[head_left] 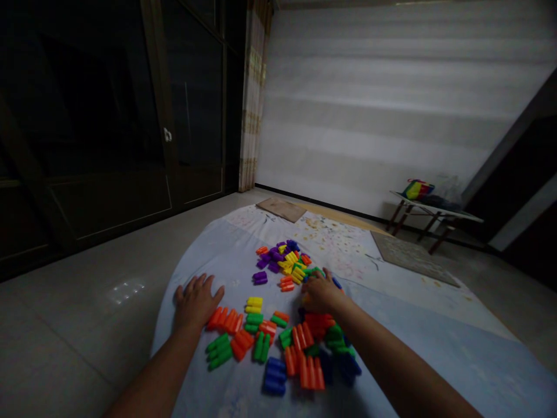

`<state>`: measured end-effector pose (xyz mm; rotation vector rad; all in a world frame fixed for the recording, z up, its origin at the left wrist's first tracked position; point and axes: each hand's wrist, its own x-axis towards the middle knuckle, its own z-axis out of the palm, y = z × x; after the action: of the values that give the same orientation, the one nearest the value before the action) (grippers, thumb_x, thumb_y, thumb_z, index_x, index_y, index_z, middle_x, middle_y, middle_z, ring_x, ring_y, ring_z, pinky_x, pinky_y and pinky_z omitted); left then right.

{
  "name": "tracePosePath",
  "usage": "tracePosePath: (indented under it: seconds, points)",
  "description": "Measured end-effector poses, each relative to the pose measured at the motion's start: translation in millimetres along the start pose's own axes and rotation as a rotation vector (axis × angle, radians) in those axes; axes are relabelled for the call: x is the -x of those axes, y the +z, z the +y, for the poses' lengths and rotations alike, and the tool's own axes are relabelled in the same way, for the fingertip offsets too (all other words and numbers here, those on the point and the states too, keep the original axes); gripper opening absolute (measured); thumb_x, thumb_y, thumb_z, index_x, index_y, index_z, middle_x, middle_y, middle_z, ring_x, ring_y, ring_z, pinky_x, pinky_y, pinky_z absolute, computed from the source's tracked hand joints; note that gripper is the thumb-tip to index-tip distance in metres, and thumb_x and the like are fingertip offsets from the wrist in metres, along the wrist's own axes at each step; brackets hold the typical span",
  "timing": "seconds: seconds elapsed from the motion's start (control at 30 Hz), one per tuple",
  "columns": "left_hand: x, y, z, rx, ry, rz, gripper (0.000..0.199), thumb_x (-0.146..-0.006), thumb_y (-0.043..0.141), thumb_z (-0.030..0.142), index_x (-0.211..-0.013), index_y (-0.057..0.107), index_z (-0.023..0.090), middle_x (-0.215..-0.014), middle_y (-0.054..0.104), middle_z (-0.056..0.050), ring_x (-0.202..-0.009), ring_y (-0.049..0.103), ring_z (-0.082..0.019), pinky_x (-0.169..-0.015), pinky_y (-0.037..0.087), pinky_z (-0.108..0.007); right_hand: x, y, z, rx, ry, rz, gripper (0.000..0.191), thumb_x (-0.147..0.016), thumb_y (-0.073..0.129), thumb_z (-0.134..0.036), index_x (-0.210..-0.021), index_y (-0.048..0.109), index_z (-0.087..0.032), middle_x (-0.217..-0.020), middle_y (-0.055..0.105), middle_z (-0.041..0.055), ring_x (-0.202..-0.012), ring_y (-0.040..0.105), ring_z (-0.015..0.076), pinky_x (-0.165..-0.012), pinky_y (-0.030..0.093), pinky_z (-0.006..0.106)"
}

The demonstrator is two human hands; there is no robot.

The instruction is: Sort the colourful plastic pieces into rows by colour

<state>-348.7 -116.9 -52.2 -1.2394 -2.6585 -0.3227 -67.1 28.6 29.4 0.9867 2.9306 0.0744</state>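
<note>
On the light blue cloth, my left hand [195,301] lies with its fingers spread, beside a row of orange plastic pieces [225,319]. My right hand [321,292] reaches into the pile, its fingers bent over pieces near its right side; what lies under them is hidden. Green pieces [219,351], a blue piece [275,375] and more orange pieces [311,371] are close to the near edge. A yellow piece [253,305] sits between the hands. Farther off are purple pieces [260,277] and a cluster of yellow pieces [289,262].
The cloth-covered table [183,273] has a wooden board [282,209] at its far end and a patterned board [411,257] at right. Beyond stands a small side table [456,212] with a colourful bag [418,189]. Dark glass doors are at left.
</note>
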Motion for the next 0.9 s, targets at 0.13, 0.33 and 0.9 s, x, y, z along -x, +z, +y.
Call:
tracePosePath:
  seconds: [0.13,0.33,0.9]
  points:
    - [-2,5.9,-2,-0.014,0.001,0.005,0.055,-0.081,0.031,0.048,-0.126,0.047,0.020,-0.137,0.043,-0.008,-0.126,0.033,-0.026,-0.103,0.016,-0.051,-13,-11,-64,-0.168,-0.158,0.091,0.041,-0.075,0.053,-0.045,-0.109,0.059,-0.024,-0.112,0.059,0.0084,-0.112,0.044,0.0275,-0.098,0.023,0.050]
    - [2,2.8,-4,-0.046,0.038,0.055,0.047,-0.085,0.026,0.034,-0.125,0.048,0.021,-0.135,0.046,-0.006,-0.125,0.036,-0.023,-0.103,0.018,-0.047,-36,15,-164,-0.302,-0.337,0.059,0.068,-0.068,0.051,-0.062,-0.123,0.046,-0.022,-0.124,0.050,0.0123,-0.113,0.044,0.0304,-0.094,0.031,0.051]
    - [-3,-0.4,-1,-0.028,0.000,-0.025,0.049,-0.085,0.023,0.037,-0.126,0.046,0.023,-0.138,0.042,-0.006,-0.127,0.033,-0.023,-0.102,0.018,-0.049,49,2,-31,-0.065,-0.253,-0.059,0.034,-0.070,0.058,-0.043,-0.096,0.063,-0.021,-0.100,0.062,0.0091,-0.097,0.054,0.0252,-0.091,0.035,0.044]
